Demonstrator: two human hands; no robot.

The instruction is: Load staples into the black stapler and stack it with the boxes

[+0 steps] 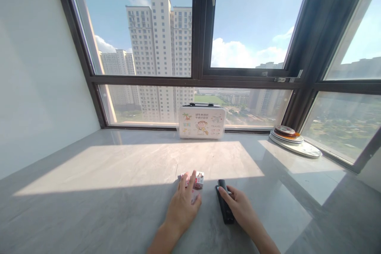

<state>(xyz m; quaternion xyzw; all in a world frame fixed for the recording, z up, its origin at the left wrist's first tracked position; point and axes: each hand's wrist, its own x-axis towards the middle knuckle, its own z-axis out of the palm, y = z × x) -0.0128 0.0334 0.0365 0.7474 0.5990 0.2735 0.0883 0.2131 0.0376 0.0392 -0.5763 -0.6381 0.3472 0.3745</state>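
My left hand reaches over a small group of little white boxes with red print. Its fingers and thumb curve around them, covering part of them. One box shows beside the fingertips, and a white face of another shows between the index finger and thumb. To the right, my right hand is closed around a black stapler, with the thumb across its upper part. The stapler lies lengthwise on the grey surface, its far end slightly apart like an upper and lower arm.
A white case with cartoon prints and a black handle stands against the window. Stacked plates lie at the right by the window corner. The marble-like grey surface has sunlit patches. A wall bounds the left.
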